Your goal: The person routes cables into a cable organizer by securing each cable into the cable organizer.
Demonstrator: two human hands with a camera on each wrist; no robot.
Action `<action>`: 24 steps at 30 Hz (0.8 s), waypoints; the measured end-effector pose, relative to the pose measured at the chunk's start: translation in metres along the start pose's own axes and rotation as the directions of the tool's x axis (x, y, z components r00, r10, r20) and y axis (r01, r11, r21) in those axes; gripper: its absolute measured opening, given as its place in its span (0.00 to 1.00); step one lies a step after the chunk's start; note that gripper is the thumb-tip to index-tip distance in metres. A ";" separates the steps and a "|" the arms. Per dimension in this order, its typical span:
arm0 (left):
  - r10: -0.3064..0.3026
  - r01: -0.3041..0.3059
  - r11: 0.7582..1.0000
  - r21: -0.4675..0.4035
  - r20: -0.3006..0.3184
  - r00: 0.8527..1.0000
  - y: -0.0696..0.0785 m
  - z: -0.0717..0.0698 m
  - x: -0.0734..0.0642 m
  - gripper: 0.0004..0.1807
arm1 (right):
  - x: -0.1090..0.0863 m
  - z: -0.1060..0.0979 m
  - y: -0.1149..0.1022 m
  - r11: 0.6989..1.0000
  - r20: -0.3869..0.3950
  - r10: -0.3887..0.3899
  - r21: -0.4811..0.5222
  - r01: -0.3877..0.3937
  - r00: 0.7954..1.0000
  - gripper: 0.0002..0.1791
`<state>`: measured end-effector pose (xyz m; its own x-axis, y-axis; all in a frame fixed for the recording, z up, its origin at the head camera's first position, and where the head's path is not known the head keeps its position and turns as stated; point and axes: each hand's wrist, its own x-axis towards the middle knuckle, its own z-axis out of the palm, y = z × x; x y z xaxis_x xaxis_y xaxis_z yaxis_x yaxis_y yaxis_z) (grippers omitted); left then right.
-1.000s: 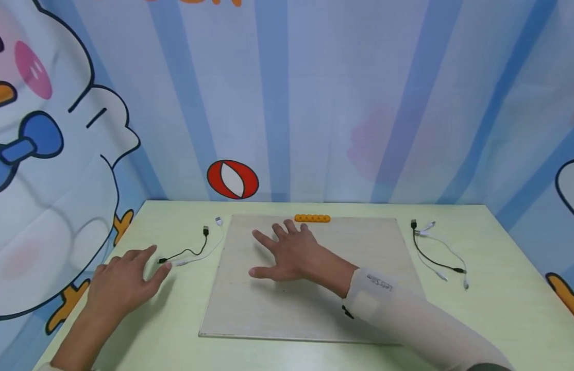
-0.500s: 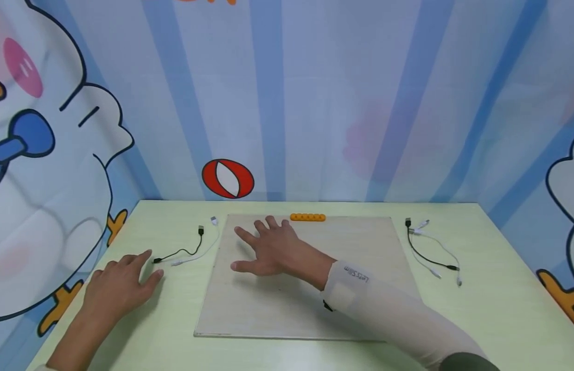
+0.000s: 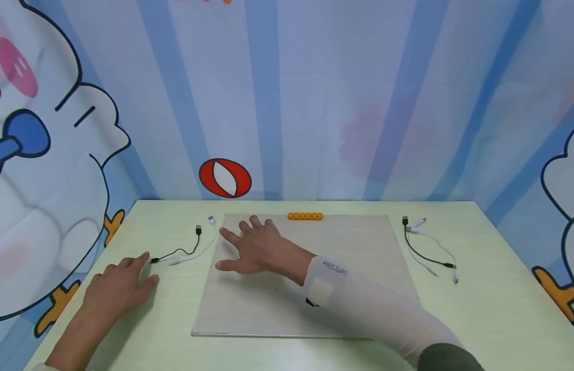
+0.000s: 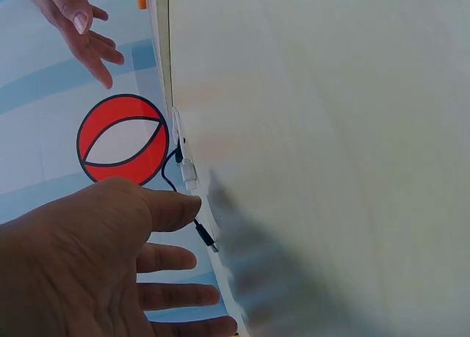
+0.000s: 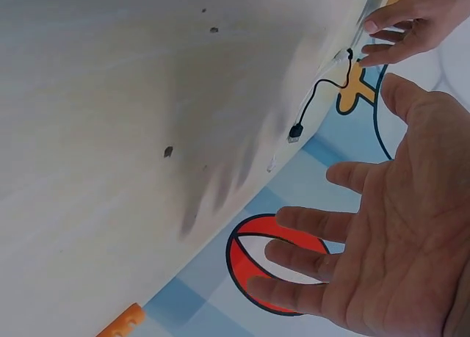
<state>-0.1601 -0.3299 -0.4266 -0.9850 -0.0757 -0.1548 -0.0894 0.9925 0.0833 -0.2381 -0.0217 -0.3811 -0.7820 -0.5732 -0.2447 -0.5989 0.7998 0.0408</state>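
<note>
My left hand (image 3: 114,289) hovers over the table's left side, fingers loosely spread and holding nothing. Just beyond its fingertips lie a black USB cable (image 3: 179,251) and a white USB cable (image 3: 204,251). My right hand (image 3: 254,248), palm down with fingers spread, is above the left half of a pale board (image 3: 347,288); its shadow falls on the board. In the right wrist view the black cable (image 5: 314,95) lies beyond the right hand (image 5: 411,227). In the left wrist view the left hand (image 4: 110,256) has its thumb apart from the fingers.
An orange cable holder (image 3: 305,216) with several notches lies at the board's back edge. To the board's right, another black cable (image 3: 426,256) overlaps a white multi-ended cable (image 3: 437,239). A printed curtain (image 3: 310,103) hangs behind the table (image 3: 491,319).
My right hand has moved left across the board, still spread. The left hand stays near the left cables. The whole view has shifted slightly; the cables lie as before.
</note>
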 end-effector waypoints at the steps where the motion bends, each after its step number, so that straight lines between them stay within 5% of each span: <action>1: -0.002 0.002 1.000 -0.001 0.004 1.000 0.000 0.000 0.000 0.42 | 0.001 0.000 -0.001 1.000 0.003 -0.004 0.004 0.004 1.000 0.48; 18: 0.026 -0.027 1.000 -0.014 -0.014 1.000 -0.002 0.003 0.001 0.39 | 0.019 -0.003 -0.021 0.999 0.037 -0.044 -0.011 0.045 0.998 0.44; 24: 0.063 -0.063 0.998 -0.004 -0.071 0.995 0.002 0.002 0.002 0.35 | 0.027 -0.003 -0.027 0.997 0.023 -0.062 -0.033 0.063 0.998 0.42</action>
<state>-0.1617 -0.3274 -0.4287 -0.9967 -0.0199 -0.0786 -0.0275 0.9949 0.0969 -0.2437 -0.0592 -0.3854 -0.7390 -0.6178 -0.2687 -0.6525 0.7557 0.0572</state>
